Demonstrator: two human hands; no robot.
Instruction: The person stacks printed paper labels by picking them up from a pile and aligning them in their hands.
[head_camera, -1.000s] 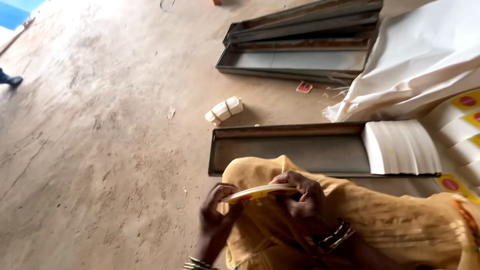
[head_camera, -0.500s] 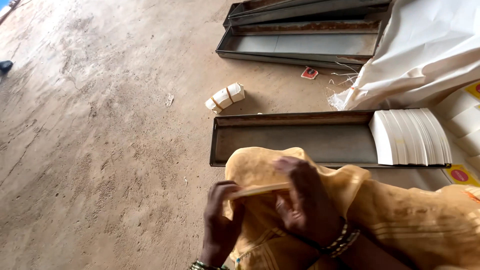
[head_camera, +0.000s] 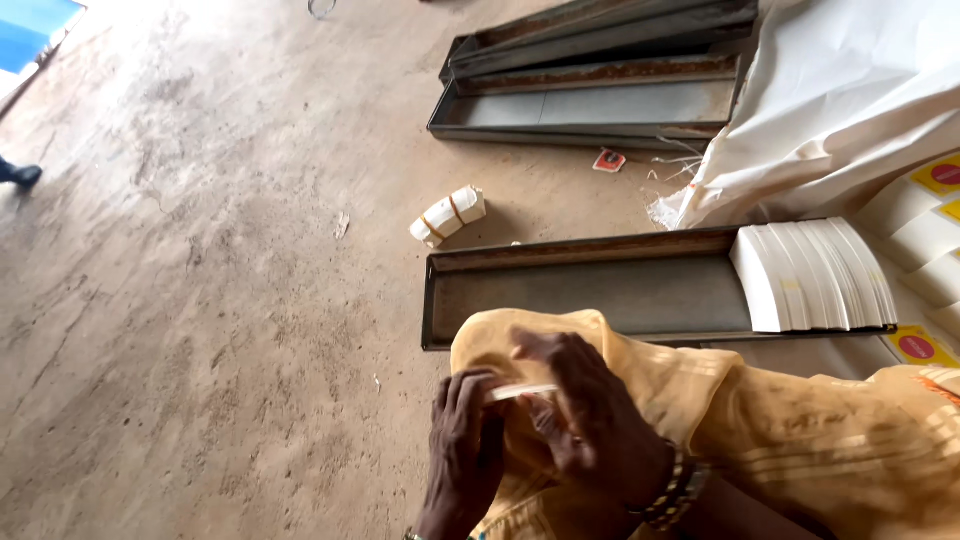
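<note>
Both of my hands hold a thin flat pale card (head_camera: 520, 392) edge-on over my knee, which is draped in yellow-orange cloth (head_camera: 800, 430). My left hand (head_camera: 462, 455) grips its left end with curled fingers. My right hand (head_camera: 585, 420), with bangles at the wrist, pinches it from above. Just beyond my knee lies a long metal tray (head_camera: 590, 290) on the ground. A row of white folded cards (head_camera: 812, 275) stands packed in the tray's right end.
A small banded bundle of white cards (head_camera: 448, 216) lies on the dirt floor. More long metal trays (head_camera: 600, 90) are stacked farther off. A white sack (head_camera: 850, 100) lies at the right, with white and yellow packets (head_camera: 930, 220) beside it. A dark shoe (head_camera: 20, 175) shows at the left edge.
The view has shifted a little. The card in my hands has turned more edge-on and now looks shorter and paler, and my fingers have closed in around it.
</note>
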